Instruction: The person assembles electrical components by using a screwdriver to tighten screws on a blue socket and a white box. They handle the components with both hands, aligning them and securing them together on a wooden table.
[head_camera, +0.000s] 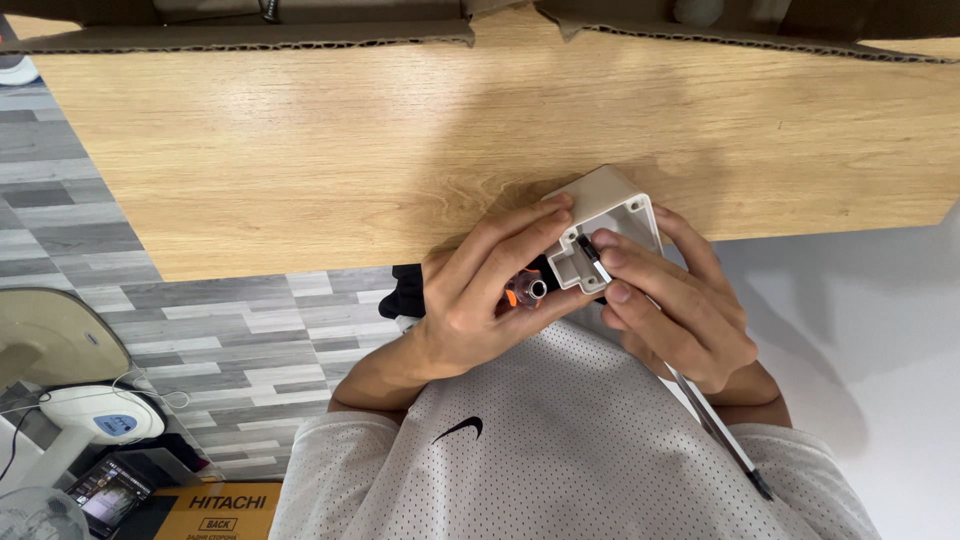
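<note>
**Both hands on a small white plastic box at the table edge**

Head view, looking straight down. 1 white plastic box (605, 215), open side facing the person, is held over the near edge of the wooden table (330, 150). Its far half lies over the wood; its near corner is covered by fingers.

Left hand (480, 300): fingers curled, tips pressing the box's left rim. In the same fist sits a tool with an orange and black handle (522, 292); only a short stub and a round metal end show, the rest is hidden in the palm. Grip clenched on the tool.

Right hand (670, 310): wraps the box from the right and below. Thumb and forefinger pinch a thin dark rod (592, 255) at the box's near corner. Whether the rod tip is inside a hole cannot be made out. A long thin dark stick (720, 430) runs from under this hand down across the white shirt (560, 450); the join between it and the rod is hidden by the hand.

Cardboard flaps (250, 38) line the table's far edge, cut off by the frame. At lower left on the grey plank floor (200, 330) stands a fan (60, 400), partly cut off.
</note>
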